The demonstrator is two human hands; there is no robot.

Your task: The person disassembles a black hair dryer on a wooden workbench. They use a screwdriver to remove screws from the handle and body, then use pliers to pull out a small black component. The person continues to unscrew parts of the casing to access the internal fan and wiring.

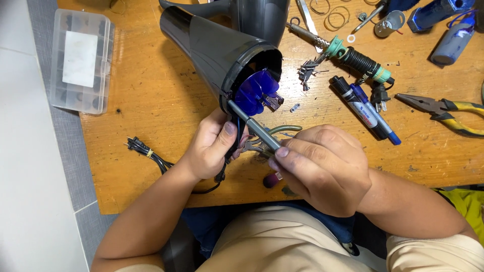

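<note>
1. The hair dryer (217,48) lies on the wooden surface (151,100) with its long axis running from upper left to lower right; its open rear end faces the person, and the blue fan (257,90) shows inside that opening.
2. The dryer's handle (262,17) points away from the person, toward the top edge of the view.
3. The left hand (212,148) is closed around the black cord (151,153) just below the dryer's open rim, thumb up against the dark casing edge.
4. The right hand (322,168) is curled shut on a screwdriver (254,126), fingers wrapped around the handle end, which is mostly hidden.
5. The screwdriver's grey shaft slants from lower right to upper left, roughly in line with the dryer's own axis, and its tip meets the rim of the opening beside the fan.
6. Both hands sit close together near the front edge of the surface, just below the dryer.
7. To the right lie a soldering iron (353,56) with a green collar, 2 markers (365,111) side by side, and pliers (443,112) with yellow handles.
8. A clear plastic box (80,60) rests at the left edge, well apart from the dryer.
9. Loose wire rings (337,15) lie near the top edge.
</note>
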